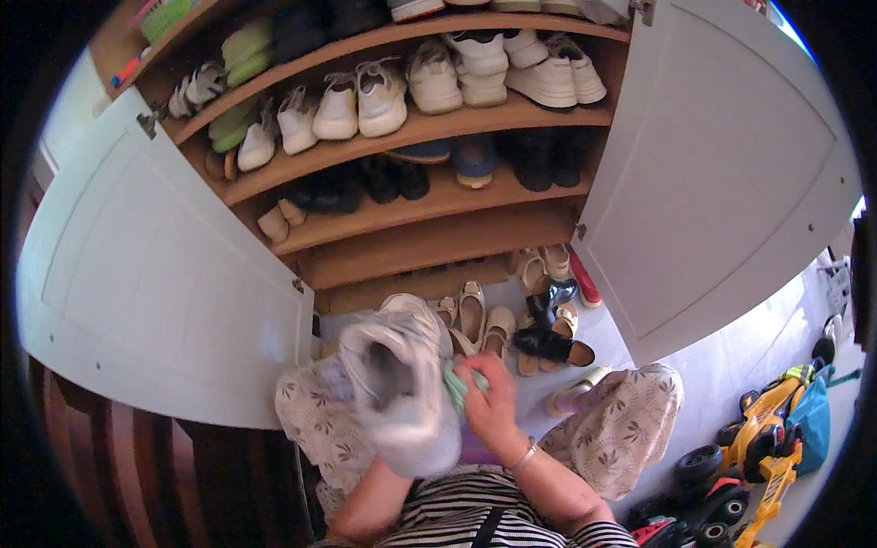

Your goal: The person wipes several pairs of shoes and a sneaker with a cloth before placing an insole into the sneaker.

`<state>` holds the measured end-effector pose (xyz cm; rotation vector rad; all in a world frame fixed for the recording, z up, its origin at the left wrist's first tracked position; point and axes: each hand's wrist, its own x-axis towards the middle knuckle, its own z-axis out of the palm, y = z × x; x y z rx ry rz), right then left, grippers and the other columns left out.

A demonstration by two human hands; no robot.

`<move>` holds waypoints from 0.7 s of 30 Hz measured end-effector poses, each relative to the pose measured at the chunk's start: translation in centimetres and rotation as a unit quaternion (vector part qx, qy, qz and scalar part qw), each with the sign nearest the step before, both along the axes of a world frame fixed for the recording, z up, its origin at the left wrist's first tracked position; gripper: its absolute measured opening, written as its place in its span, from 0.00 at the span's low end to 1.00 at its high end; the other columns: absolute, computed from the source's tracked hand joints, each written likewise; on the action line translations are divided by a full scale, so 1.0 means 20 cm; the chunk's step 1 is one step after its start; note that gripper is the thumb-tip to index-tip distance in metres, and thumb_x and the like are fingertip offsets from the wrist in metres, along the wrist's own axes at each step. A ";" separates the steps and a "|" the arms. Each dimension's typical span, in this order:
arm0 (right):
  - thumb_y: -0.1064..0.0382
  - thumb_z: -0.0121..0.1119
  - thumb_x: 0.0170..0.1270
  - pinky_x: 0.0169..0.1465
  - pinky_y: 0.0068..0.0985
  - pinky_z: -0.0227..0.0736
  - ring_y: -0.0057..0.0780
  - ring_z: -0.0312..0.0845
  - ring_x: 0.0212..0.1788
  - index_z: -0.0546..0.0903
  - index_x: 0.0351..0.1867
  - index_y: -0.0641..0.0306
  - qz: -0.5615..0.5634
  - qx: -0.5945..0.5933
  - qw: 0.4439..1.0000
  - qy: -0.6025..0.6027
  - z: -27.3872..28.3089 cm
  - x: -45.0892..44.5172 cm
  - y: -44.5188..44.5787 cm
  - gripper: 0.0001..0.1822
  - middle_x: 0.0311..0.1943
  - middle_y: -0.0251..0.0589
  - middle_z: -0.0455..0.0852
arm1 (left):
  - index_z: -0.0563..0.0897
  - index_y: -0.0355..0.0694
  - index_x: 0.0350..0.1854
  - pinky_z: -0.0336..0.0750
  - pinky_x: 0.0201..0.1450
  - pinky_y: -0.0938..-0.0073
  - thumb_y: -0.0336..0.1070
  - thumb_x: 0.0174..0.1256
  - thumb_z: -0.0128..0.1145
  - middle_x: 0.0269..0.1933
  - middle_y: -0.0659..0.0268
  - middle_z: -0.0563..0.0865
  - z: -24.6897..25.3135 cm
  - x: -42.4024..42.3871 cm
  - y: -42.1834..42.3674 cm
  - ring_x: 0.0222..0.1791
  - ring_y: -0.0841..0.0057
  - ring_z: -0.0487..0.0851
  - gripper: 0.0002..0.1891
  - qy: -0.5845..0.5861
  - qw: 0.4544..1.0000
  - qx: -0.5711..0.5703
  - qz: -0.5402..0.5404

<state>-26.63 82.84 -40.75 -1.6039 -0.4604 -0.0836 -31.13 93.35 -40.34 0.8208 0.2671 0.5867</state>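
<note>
A blurred white sneaker (404, 397) is raised over my lap, its opening facing up towards me. My left forearm (373, 500) runs up beneath it; the shoe hides the hand that supports it. My right hand (492, 404), with a bracelet on its wrist, grips a bunched green cloth (462, 387) against the sneaker's right side. Beyond the sneaker, several pale flat shoes (473, 312) rest on the floor at the cabinet's foot. Close by them lie black shoes (545, 342) and a red item (584, 277).
A wooden shoe cabinet (438, 212) holds rows of white sneakers (380, 99) and dark shoes (329, 192). Its left door (157, 288) and right door (719, 157) stand wide on either side. Yellow toy vehicles (760, 418) and a blue bag (812, 425) lie on the floor at right.
</note>
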 end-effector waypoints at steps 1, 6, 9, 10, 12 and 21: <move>0.72 0.61 0.56 0.42 0.28 0.70 0.38 0.74 0.34 0.78 0.31 0.65 -0.009 0.022 1.000 -0.019 0.02 -0.02 0.00 0.04 0.31 0.43 0.76 | 0.62 0.39 0.69 0.72 0.62 0.54 0.57 0.67 0.49 0.63 0.52 0.72 0.03 -0.04 0.02 0.61 0.51 0.73 0.35 -0.094 0.981 -0.148 -0.087; 0.71 0.66 0.50 0.39 0.33 0.72 0.40 0.75 0.35 0.78 0.31 0.61 0.060 0.035 0.981 -0.179 0.11 -0.16 -0.14 0.09 0.32 0.41 0.78 | 0.60 0.31 0.69 0.75 0.60 0.53 0.54 0.67 0.50 0.62 0.43 0.71 -0.09 0.01 0.18 0.60 0.49 0.74 0.37 -0.093 0.872 -0.402 -0.265; 0.72 0.68 0.45 0.39 0.33 0.73 0.40 0.76 0.34 0.77 0.31 0.60 0.102 0.009 0.970 -0.220 0.13 -0.19 -0.07 0.12 0.31 0.40 0.77 | 0.63 0.31 0.67 0.79 0.54 0.57 0.53 0.68 0.49 0.58 0.46 0.76 0.01 -0.03 0.14 0.54 0.54 0.79 0.34 -0.027 0.896 -0.343 -0.279; 0.73 0.69 0.44 0.39 0.32 0.73 0.40 0.76 0.34 0.77 0.31 0.60 0.103 -0.006 0.970 -0.220 0.13 -0.18 -0.05 0.13 0.31 0.40 0.77 | 0.63 0.31 0.66 0.79 0.53 0.57 0.53 0.68 0.49 0.57 0.46 0.76 0.03 -0.06 0.12 0.53 0.55 0.79 0.34 -0.019 0.899 -0.335 -0.283; 0.73 0.68 0.43 0.36 0.32 0.74 0.40 0.76 0.32 0.77 0.31 0.61 0.059 -0.013 0.967 -0.246 0.14 -0.13 0.00 0.13 0.30 0.40 0.77 | 0.64 0.31 0.66 0.80 0.52 0.58 0.53 0.68 0.49 0.57 0.47 0.77 0.08 -0.08 0.10 0.52 0.56 0.80 0.33 -0.006 0.901 -0.320 -0.293; 0.74 0.63 0.46 0.32 0.34 0.71 0.43 0.76 0.31 0.75 0.31 0.62 -0.029 -0.038 0.964 -0.263 0.18 0.11 0.03 0.11 0.29 0.43 0.78 | 0.66 0.31 0.64 0.81 0.47 0.61 0.54 0.67 0.48 0.53 0.48 0.79 0.21 -0.24 0.06 0.47 0.61 0.82 0.32 0.039 0.907 -0.278 -0.313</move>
